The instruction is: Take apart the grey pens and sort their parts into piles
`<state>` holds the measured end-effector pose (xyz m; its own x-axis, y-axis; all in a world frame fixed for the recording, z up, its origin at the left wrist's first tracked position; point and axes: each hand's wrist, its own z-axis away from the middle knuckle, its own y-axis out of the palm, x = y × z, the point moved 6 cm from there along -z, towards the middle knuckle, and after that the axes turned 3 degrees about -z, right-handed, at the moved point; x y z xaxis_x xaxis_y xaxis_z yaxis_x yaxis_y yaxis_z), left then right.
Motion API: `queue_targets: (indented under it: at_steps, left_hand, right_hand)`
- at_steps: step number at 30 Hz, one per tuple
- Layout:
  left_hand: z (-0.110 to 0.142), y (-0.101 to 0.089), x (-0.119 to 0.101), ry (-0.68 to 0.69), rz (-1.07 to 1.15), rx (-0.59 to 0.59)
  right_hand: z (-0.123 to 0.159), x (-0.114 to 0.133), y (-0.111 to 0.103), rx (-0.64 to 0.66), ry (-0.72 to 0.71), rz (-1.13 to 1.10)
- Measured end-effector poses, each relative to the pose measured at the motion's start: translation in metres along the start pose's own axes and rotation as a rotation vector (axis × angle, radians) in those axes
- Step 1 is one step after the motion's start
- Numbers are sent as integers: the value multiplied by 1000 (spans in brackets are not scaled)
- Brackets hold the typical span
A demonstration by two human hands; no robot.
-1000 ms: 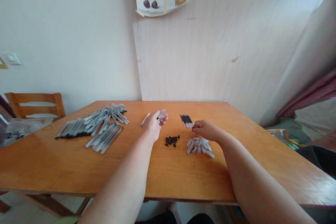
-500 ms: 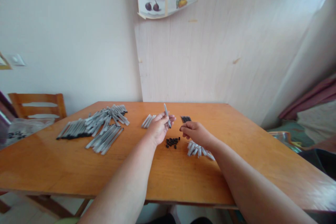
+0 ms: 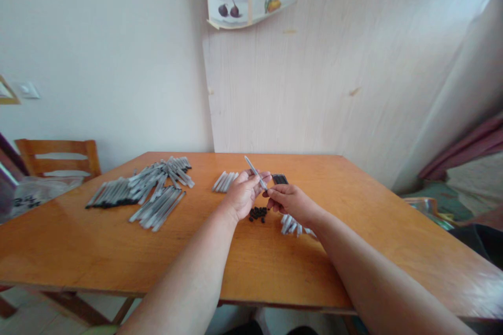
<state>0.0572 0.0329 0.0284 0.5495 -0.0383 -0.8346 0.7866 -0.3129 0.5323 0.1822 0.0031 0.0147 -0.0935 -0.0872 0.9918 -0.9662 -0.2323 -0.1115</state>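
Observation:
My left hand (image 3: 240, 198) is closed round a slim translucent pen (image 3: 252, 167), which slants with its upper end pointing away to the left. At the lower end of the pen, the fingertips of my right hand (image 3: 290, 200) are pinched together and meet it. Whatever small thing they may hold is hidden. Beneath the hands lies a cluster of small black plugs (image 3: 257, 214), partly covered. A heap of short whitish caps (image 3: 290, 224) shows under my right wrist. Thin black rods (image 3: 280, 179) lie side by side just behind my right hand.
Beside my left hand is a short row of translucent tubes (image 3: 223, 182). Large piles of clear pens with black ends (image 3: 159, 178) cover the left part of the wooden table (image 3: 298, 272). A chair (image 3: 58, 154) stands beyond the left edge, and a wall borders the far side.
My right hand has moved left from beside the black rods to the pen's lower end. My left hand has shifted slightly right, turning the pen, and more of the tube row shows.

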Motion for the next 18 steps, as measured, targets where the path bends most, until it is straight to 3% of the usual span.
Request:
queue_targets:
  at_steps: [8, 18]
  left_hand:
    - [0, 0, 2, 12, -64, 1]
    - [0, -4, 4, 23, -113, -63]
  right_hand:
    - [-3, 0, -2, -52, -51, 1]
    - [-7, 2, -12, -157, -148, 289]
